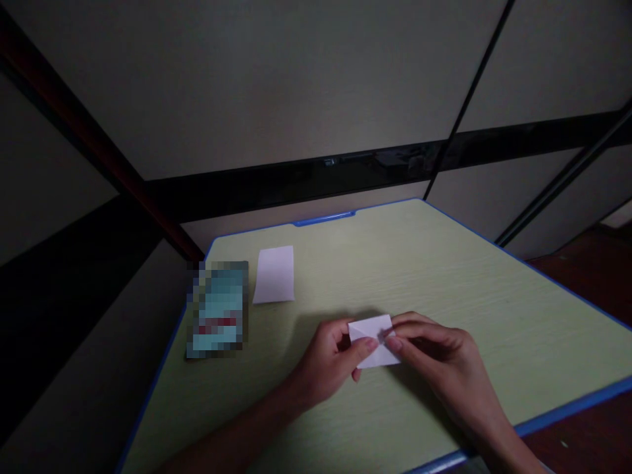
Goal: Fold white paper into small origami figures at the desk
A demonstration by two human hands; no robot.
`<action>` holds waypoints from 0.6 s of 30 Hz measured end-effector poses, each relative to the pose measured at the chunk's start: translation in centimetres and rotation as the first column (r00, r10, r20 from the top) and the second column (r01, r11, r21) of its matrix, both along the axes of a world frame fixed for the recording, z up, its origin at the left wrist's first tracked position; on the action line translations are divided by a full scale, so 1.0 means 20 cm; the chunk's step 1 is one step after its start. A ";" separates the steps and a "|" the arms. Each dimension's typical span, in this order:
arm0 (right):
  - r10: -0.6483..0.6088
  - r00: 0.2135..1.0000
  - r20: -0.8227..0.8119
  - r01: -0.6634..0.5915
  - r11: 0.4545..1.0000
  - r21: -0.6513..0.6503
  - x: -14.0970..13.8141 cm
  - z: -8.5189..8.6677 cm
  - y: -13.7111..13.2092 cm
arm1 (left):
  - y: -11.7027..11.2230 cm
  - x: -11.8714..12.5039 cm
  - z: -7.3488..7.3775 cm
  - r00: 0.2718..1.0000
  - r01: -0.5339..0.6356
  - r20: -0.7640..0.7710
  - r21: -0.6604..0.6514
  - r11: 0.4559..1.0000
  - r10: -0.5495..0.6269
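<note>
Near edge of tabletop point(444, 276), about mid-length: both forearms in from the bottom, converging on one small white paper point(374, 337).

Left hand point(328, 361): curled, nearly closed. Thumb tip on top of paper's left half, close to the middle. Other fingers tucked under, mostly hidden. Pinch grip on the left side.

Right hand point(437, 355): closed as well, fingers point(419, 329) bunched. Thumb and index tips pinching paper's right side, almost meeting the left thumb at paper centre. Remaining fingers arched over the far right corner.

Paper: folded, diagonal crease visible across the upper face, near corner poking out below both thumbs toward the near edge. Held low, at or just above the surface; contact with tabletop not clear.

Further out, toward the far left corner: second white sheet point(274, 274), flat, untouched, well apart from both hands. Just left of it, at the left edge: pixelated teal rectangle point(218, 309), contents unreadable, flat on the surface.

Blue rim point(567, 411) round the light-green top. Beyond the far edge: pale wall point(296, 85) with a dark horizontal band.
</note>
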State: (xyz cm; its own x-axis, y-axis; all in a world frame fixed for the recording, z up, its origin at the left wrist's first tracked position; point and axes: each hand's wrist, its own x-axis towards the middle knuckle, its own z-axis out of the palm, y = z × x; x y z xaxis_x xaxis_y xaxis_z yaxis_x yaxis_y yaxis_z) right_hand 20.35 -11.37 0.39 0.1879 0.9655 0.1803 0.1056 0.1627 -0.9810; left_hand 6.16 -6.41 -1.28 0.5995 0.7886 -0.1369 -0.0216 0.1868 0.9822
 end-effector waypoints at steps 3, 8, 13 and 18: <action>-0.033 0.999 -0.040 0.030 0.998 -0.056 0.00 0.00 0.00 | 0.00 0.00 0.03 1.000 0.023 0.013 -0.030 0.999 -0.023; -0.037 0.997 -0.071 0.027 0.991 -0.129 -0.01 0.00 0.00 | 0.00 0.00 0.03 0.999 0.016 0.041 -0.070 0.997 -0.014; -0.076 0.995 -0.060 0.063 0.981 -0.182 -0.02 0.00 0.00 | 0.00 0.00 0.02 0.999 0.020 0.034 -0.081 0.996 -0.018; -0.108 0.992 -0.065 0.094 0.978 -0.188 -0.03 0.01 0.00 | 0.00 0.00 0.04 0.999 0.029 0.019 -0.084 0.996 -0.028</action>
